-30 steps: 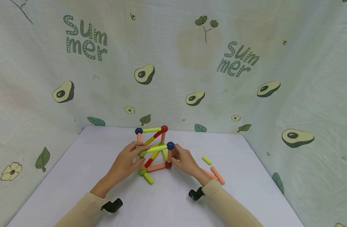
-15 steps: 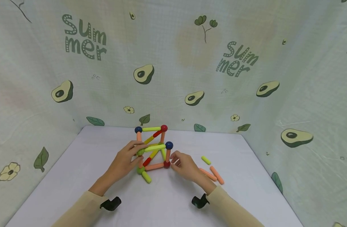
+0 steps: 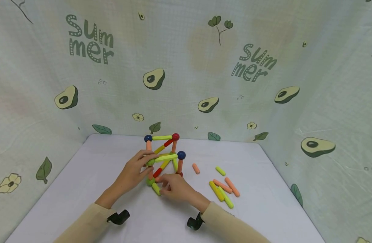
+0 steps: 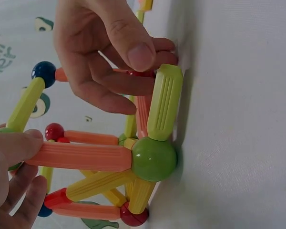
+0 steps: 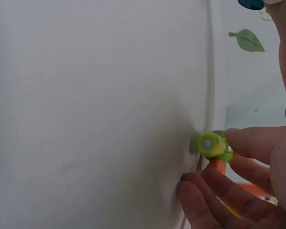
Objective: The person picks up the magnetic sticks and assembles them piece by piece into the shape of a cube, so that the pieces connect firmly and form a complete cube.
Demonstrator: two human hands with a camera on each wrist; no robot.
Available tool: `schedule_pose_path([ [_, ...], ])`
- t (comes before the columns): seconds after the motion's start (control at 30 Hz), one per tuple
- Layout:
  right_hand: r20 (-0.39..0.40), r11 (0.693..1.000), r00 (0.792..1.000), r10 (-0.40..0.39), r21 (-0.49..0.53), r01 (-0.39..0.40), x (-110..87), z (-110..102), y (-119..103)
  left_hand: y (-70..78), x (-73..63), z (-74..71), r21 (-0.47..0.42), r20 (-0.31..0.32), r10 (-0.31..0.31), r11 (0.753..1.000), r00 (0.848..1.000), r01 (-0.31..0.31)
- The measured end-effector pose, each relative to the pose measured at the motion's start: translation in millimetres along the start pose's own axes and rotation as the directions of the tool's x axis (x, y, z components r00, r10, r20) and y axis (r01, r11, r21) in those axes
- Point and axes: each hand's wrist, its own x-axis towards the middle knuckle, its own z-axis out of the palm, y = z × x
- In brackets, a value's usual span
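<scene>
White surface (image 3: 155, 221): the left hand (image 3: 135, 170) grips a frame (image 3: 166, 158); beside the right hand (image 3: 177, 189), fingers apart, juts a green stick (image 4: 165, 102).

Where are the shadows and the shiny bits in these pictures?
Head view: bright all over, only faint, soft shadows on the table; left wrist view: dimmer, with small glints on the green ball and a dark shadow strip beside the green stick; right wrist view: gray and dim, with a wide, fuzzy shadow beside the right hand.
</scene>
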Motion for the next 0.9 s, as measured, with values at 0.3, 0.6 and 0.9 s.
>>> schedule_pose_path([
  [0.3, -0.002, 0.997, 1.000, 0.003, -0.076, -0.003, 10.6, 10.3, -6.8, -1.2, 0.8, 0.2, -0.005, 0.018, 0.000, 1.000, 1.000, 0.000],
  [0.6, 0.004, 0.997, 1.000, 0.004, -0.078, -0.004, 10.3, 10.1, -8.5, -1.8, 0.9, -0.3, -0.001, 0.029, -0.003, 1.000, 1.000, 0.003],
  [0.9, 0.016, 0.996, 1.000, 0.006, -0.094, -0.004, 12.1, 9.8, -9.4, -1.9, 0.1, -1.3, 0.007, 0.016, -0.001, 1.000, 1.000, 0.001],
])
